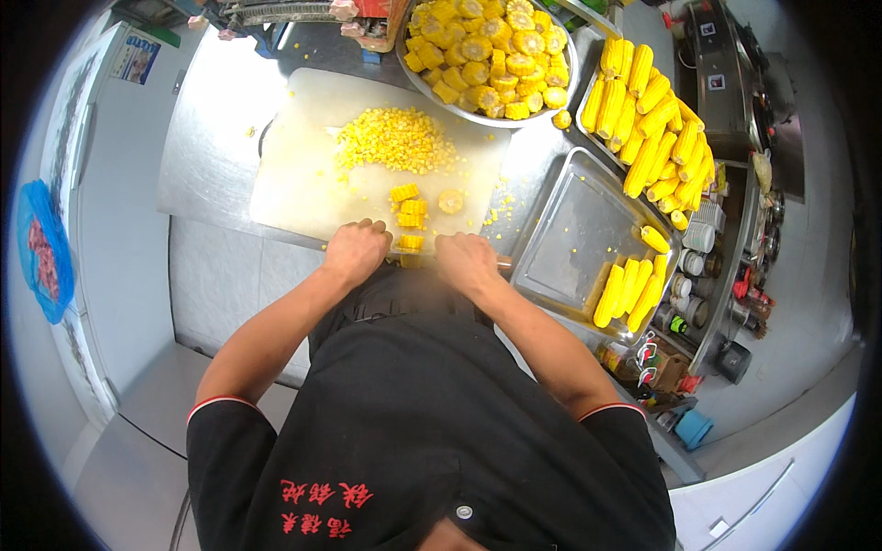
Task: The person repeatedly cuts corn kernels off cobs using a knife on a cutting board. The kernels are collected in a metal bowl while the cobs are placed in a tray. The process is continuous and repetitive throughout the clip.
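Observation:
My right hand [467,260] is closed on a knife, whose wooden handle end [505,262] sticks out to its right. The thin blade [428,255] runs left across a corn piece [411,242] at the near edge of the white cutting board [303,186]. At the blade's left end, my left hand [358,249] rests with its fingers curled; whether it grips the blade is hidden. Just beyond the blade lie several cut corn pieces [411,213], with a round corn slice [450,201] to their right. Farther back is a heap of loose kernels [395,140].
A round metal bowl [441,103] full of cut corn stands behind the board. To the right, a metal tray [551,237] holds a few cobs; beyond it another tray is piled with whole cobs [654,117]. Loose kernels [501,206] dot the steel table.

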A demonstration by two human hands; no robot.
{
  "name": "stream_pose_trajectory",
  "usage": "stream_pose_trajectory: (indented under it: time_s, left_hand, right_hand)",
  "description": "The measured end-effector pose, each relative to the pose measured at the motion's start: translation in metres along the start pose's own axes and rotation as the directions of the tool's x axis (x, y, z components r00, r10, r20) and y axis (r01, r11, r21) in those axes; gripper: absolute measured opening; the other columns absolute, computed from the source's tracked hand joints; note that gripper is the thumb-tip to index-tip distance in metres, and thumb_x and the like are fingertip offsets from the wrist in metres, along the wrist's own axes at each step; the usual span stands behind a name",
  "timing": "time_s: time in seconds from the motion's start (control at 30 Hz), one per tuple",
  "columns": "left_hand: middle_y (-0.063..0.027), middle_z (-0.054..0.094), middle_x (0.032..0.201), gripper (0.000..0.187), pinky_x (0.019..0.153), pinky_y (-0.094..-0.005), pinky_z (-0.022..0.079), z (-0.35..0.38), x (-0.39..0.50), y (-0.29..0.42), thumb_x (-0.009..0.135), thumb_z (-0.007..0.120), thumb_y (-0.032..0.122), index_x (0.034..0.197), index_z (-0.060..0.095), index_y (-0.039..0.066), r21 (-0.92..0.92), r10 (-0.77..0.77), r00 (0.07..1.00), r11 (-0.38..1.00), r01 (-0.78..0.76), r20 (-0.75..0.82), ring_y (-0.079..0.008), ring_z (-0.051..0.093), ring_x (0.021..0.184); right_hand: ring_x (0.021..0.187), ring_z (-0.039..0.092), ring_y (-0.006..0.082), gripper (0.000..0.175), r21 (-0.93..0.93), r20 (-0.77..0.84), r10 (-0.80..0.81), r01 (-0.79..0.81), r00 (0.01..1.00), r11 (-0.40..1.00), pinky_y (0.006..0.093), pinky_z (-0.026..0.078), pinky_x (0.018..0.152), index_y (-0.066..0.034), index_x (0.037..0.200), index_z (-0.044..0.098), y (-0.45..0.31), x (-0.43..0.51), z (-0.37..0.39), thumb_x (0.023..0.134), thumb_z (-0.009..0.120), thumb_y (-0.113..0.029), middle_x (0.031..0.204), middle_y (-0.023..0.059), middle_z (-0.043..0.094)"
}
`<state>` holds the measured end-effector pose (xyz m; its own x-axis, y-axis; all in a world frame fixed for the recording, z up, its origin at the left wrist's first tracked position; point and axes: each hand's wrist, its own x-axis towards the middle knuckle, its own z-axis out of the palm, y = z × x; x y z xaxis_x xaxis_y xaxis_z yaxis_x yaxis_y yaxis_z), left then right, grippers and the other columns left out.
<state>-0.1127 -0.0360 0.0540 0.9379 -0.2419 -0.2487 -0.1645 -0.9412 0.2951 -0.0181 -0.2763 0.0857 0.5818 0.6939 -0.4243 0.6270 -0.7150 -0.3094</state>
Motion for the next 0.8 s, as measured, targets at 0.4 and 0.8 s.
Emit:
stream_pose_trajectory:
  time_s: [0.4,0.8]
  left_hand:
    - [-0.0135,0.079,0.108,0.016,0.087,-0.0457,0.065,0.021,0.006,-0.001,0.096,0.068,0.016,0.1,0.081,0.007,0.067,-0.139,0.985,0.989,0.132,0.105,-0.0312,0.077,0.109]
    - [-0.0179,0.083,0.103,0.073,0.084,-0.0492,0.064,0.012,0.018,0.044,0.095,0.071,0.076,0.112,0.08,0.006,0.008,-0.314,0.882,0.943,0.332,0.351,-0.0343,0.083,0.096]
  right_hand:
    - [0.086,0.08,0.0459,0.016,-0.032,0.136,-0.086,0.091,0.987,0.995,0.0567,0.064,0.078,-0.0006,0.09,0.082,0.017,0.043,0.026,0.088,0.071,-0.012,0.092,0.0258,0.081]
    - [0.091,0.08,0.0462,0.02,0.03,-0.062,0.098,-0.096,0.993,0.995,0.0558,0.063,0.085,-0.0023,0.095,0.084,0.035,0.051,-0.014,0.093,0.073,-0.019,0.097,0.0275,0.081]
